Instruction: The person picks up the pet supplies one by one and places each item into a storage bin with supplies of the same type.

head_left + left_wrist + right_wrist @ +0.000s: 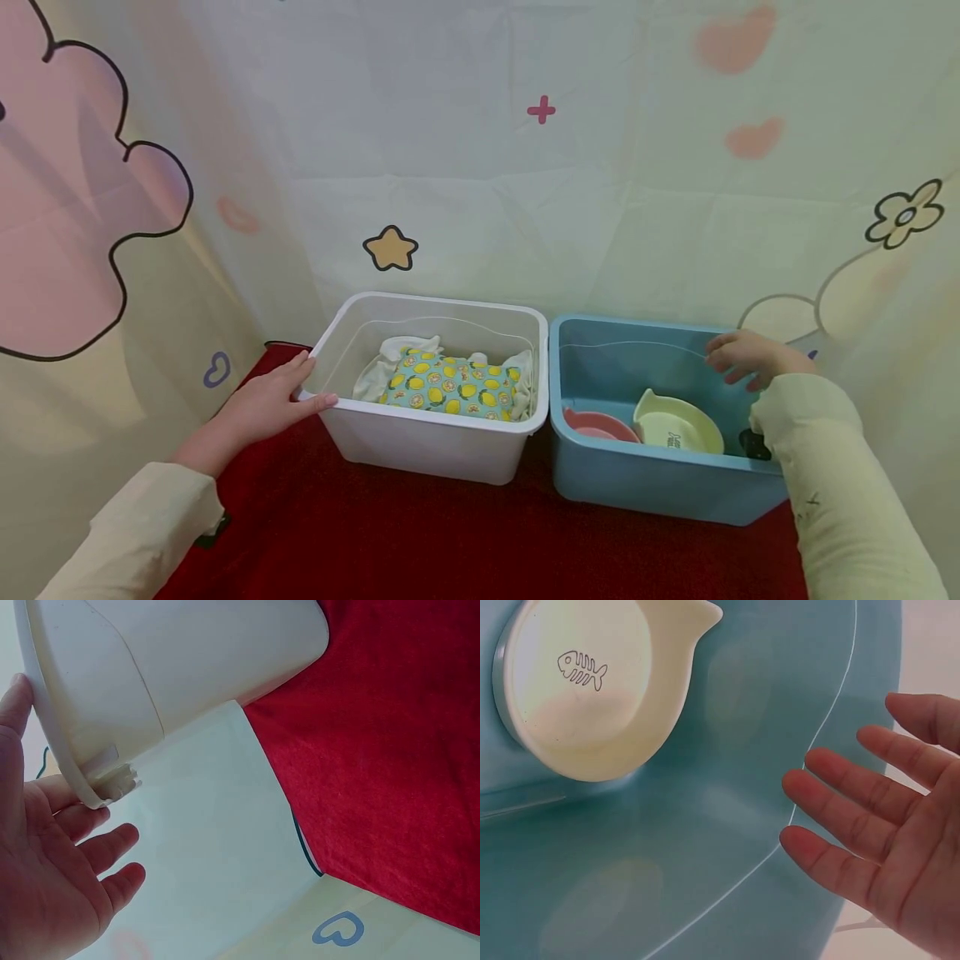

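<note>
My left hand rests at the near left corner of a white plastic bin, its fingers loosely extended along the rim. Inside that bin lies a light blue cloth item with a lemon print, with white fabric around it. Over the right end of a blue plastic bin hovers my right hand, fingers spread and holding nothing. In the blue bin are a pale yellow-green bowl with a pointed ear and a fish-bone drawing, and a pink bowl.
Both bins stand side by side on a dark red cloth. A printed light curtain hangs close behind them and at the sides. Something small and black shows beside the right sleeve, partly hidden.
</note>
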{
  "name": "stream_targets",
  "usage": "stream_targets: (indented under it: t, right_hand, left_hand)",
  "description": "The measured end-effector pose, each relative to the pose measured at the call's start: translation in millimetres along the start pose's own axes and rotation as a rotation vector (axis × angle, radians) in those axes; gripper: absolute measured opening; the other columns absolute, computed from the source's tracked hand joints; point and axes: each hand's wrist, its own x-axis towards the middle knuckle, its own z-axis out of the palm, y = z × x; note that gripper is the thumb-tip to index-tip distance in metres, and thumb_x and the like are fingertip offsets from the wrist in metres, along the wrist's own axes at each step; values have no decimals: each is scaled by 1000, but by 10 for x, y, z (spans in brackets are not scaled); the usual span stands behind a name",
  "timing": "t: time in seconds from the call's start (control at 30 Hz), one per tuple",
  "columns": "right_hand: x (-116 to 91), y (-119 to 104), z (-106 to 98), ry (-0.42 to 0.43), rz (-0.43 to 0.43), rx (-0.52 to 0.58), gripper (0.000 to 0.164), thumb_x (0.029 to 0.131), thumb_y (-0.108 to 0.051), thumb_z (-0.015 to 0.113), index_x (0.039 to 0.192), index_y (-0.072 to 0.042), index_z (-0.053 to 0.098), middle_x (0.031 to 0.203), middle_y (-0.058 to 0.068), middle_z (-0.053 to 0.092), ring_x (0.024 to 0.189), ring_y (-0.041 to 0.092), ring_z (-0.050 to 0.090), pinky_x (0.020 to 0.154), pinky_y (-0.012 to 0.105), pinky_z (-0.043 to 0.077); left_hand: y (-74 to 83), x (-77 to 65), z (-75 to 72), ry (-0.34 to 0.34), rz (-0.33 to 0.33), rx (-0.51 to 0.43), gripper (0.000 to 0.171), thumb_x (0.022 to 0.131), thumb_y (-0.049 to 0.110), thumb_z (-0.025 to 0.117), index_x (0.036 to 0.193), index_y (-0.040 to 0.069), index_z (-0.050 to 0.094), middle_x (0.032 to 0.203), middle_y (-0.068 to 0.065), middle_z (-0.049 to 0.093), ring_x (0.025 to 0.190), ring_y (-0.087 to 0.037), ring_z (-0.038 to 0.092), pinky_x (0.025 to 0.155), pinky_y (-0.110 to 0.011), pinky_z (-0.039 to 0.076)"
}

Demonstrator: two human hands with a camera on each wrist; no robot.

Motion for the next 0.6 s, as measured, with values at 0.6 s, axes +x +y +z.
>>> stream_targets:
  t: [0.6]
  right_hand:
    - [-92, -129, -90, -6, -43, -42, 60, 93, -26, 36, 134, 12, 15, 131, 36, 30, 117, 46, 40, 80, 45, 47]
  left_hand:
    - [0, -4, 6, -13, -11, -28, 92, 77, 67, 43, 139, 1, 21, 143, -24, 20, 126, -45, 26, 92, -63, 31]
